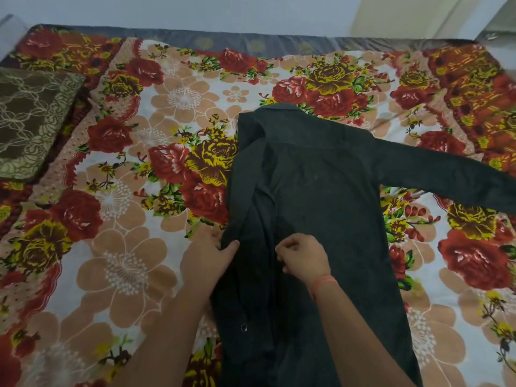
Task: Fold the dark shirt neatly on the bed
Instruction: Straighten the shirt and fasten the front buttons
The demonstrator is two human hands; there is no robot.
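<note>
At the upper left of the frame a brown patterned pillow lies on the bed, out of the way. Left of centre, the left hand grips the folded-in side of the dark shirt, probably to keep this fold flat. The shirt lies in the centre with its collar toward the top. The right hand, fingers curled, pinches the cloth in the middle, it seems to straighten it. One sleeve reaches the right edge, not yet folded. No writing can be read.
</note>
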